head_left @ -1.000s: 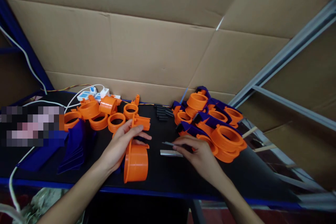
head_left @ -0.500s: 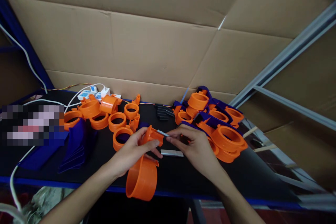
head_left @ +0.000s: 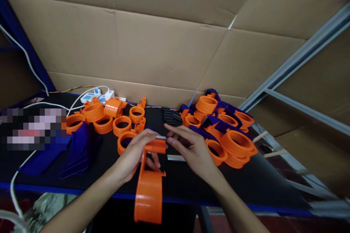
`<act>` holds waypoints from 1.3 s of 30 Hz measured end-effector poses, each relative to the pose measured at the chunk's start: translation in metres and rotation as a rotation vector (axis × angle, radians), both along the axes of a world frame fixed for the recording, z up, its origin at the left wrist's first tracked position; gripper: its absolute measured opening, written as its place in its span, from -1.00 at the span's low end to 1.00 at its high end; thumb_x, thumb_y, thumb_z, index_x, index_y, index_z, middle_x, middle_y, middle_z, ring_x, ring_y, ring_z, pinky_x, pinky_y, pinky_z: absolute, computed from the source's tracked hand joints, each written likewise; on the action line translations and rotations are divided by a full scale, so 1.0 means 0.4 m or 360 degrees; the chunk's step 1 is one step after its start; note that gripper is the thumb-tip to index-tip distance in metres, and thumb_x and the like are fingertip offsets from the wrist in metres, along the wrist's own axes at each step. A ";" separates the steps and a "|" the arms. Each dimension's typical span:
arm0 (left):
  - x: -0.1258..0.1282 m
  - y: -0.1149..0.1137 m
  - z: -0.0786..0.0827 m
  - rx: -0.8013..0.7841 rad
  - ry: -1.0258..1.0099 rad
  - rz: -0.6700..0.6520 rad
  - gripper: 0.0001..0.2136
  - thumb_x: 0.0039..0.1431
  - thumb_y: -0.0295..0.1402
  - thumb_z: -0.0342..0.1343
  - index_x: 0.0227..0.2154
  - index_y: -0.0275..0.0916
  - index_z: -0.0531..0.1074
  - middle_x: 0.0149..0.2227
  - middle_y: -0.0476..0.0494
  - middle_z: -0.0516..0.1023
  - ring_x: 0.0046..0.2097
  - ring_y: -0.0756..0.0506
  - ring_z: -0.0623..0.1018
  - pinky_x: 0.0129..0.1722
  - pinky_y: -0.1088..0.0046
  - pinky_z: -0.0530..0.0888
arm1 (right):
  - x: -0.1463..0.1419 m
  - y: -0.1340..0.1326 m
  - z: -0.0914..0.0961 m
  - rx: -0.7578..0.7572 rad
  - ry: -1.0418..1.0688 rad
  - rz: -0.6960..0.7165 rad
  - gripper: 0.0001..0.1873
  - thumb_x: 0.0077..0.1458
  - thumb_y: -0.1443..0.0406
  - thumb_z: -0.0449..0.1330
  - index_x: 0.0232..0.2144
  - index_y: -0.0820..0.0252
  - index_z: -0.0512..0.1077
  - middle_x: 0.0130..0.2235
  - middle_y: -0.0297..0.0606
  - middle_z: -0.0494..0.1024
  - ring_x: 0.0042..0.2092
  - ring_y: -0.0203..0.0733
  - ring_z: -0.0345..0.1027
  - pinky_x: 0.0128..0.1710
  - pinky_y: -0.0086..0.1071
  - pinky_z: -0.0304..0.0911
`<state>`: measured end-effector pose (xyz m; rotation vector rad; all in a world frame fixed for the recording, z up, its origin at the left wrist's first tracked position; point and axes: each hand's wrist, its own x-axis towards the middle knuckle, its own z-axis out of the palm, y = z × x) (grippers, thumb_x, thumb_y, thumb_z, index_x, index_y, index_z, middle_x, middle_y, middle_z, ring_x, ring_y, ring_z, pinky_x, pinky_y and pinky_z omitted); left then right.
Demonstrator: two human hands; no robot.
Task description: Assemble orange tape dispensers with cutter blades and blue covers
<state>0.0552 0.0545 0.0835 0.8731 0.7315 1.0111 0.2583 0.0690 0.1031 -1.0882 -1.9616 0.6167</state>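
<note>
My left hand (head_left: pixel 136 153) grips an orange plastic tape dispenser (head_left: pixel 149 196) by its upper end, with the ring part hanging below. A pale metal blade strip (head_left: pixel 160 137) lies along the top edge of that end, under my left fingertips. Just to the right is my right hand (head_left: pixel 188 143), its thumb and index finger apart with nothing visible between them. The thumb tip is very near the dispenser's end; whether it touches I cannot tell. Beneath that hand, a flat silver strip (head_left: pixel 175 158) rests on the black table, partly hidden by the fingers.
Several orange dispensers (head_left: pixel 122 126) stand at left; others with dark blue parts (head_left: pixel 237 142) are piled at right. Black strips (head_left: pixel 170 116) lie at the back. Blue flat pieces (head_left: pixel 78 153), a power strip (head_left: pixel 90 97) and white cables occupy the left. A cardboard wall (head_left: pixel 164 51) rises behind.
The toothed blade, earlier pinched in my right fingers, now sits on the dispenser's end. My right fingers have parted from it. The dispenser has turned and its ring hangs lower.
</note>
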 end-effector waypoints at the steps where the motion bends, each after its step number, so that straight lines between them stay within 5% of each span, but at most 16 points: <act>1: -0.011 0.005 0.003 -0.0014 -0.0045 0.0057 -0.78 0.28 -0.20 0.11 -0.13 -0.22 0.40 -0.38 -0.08 0.61 -0.59 -0.02 0.54 -0.57 0.45 0.54 | -0.003 0.009 -0.003 0.0024 -0.0037 -0.0037 -0.62 0.35 0.19 0.15 0.17 0.00 0.45 -0.19 -0.25 0.56 -0.27 -0.24 0.44 -0.31 -0.37 0.36; 3: -0.036 0.015 0.011 -0.0002 -0.0130 0.0176 -0.78 0.29 -0.22 0.09 -0.13 -0.26 0.42 -0.30 -0.18 0.65 -0.59 -0.03 0.54 -0.59 0.46 0.52 | -0.011 0.027 -0.014 0.0081 -0.0234 -0.0042 -0.62 0.37 0.20 0.11 0.19 0.01 0.42 -0.12 -0.22 0.58 -0.16 -0.19 0.46 -0.20 -0.32 0.40; 7: -0.085 0.031 0.030 0.0056 -0.0247 0.0261 -0.78 0.28 -0.26 0.10 -0.13 -0.30 0.44 -0.34 -0.21 0.65 -0.56 -0.04 0.54 -0.56 0.44 0.53 | -0.044 0.052 -0.055 0.0196 -0.0872 0.0287 -0.61 0.33 0.30 0.15 0.17 0.01 0.44 0.12 -0.18 0.52 0.13 -0.07 0.37 0.08 -0.19 0.35; 12: -0.104 0.029 0.050 0.0053 -0.0290 0.0398 -0.78 0.25 -0.31 0.13 -0.10 -0.27 0.44 -0.16 -0.29 0.67 -0.52 0.00 0.53 -0.54 0.49 0.51 | -0.077 0.062 -0.096 0.0322 -0.1215 0.0368 -0.66 0.31 0.37 0.14 0.10 0.12 0.47 0.07 -0.13 0.53 0.08 -0.07 0.38 0.05 -0.20 0.36; 21: -0.095 0.043 0.027 -0.0106 -0.0281 0.0338 -0.75 0.21 -0.23 0.21 -0.14 -0.27 0.48 -0.49 -0.06 0.53 -0.55 0.01 0.46 -0.56 0.53 0.44 | -0.055 0.073 -0.103 0.0293 -0.1219 0.0239 -0.82 0.31 0.31 0.17 -0.08 0.14 0.53 -0.10 -0.15 0.58 -0.06 -0.09 0.44 -0.15 -0.27 0.38; 25: -0.095 0.044 0.029 -0.0100 -0.0268 0.0325 -0.76 0.19 -0.24 0.23 -0.16 -0.26 0.46 -0.49 -0.05 0.50 -0.54 0.02 0.44 -0.56 0.54 0.40 | -0.043 0.079 -0.098 0.0269 -0.1170 0.0266 -0.77 0.32 0.22 0.19 -0.03 0.08 0.54 -0.05 -0.17 0.59 -0.02 -0.09 0.45 -0.13 -0.29 0.39; 32: -0.089 0.043 0.025 -0.0061 -0.0254 0.0262 -0.74 0.19 -0.22 0.22 -0.16 -0.29 0.47 -0.51 -0.05 0.47 -0.54 0.02 0.40 -0.57 0.55 0.37 | 0.023 0.178 -0.085 0.0340 -0.1248 -0.0291 -0.68 0.29 0.35 0.17 0.07 0.26 0.49 0.02 0.02 0.57 0.11 0.08 0.37 0.08 -0.09 0.35; 39: -0.095 0.039 0.038 -0.0110 -0.0305 0.0319 -0.73 0.21 -0.22 0.21 -0.15 -0.31 0.48 -0.47 -0.10 0.52 -0.56 0.03 0.41 -0.62 0.58 0.32 | 0.005 0.169 -0.097 0.0352 -0.1191 -0.0020 -0.70 0.34 0.27 0.15 0.09 0.08 0.48 0.05 -0.19 0.57 0.12 -0.12 0.39 0.09 -0.24 0.37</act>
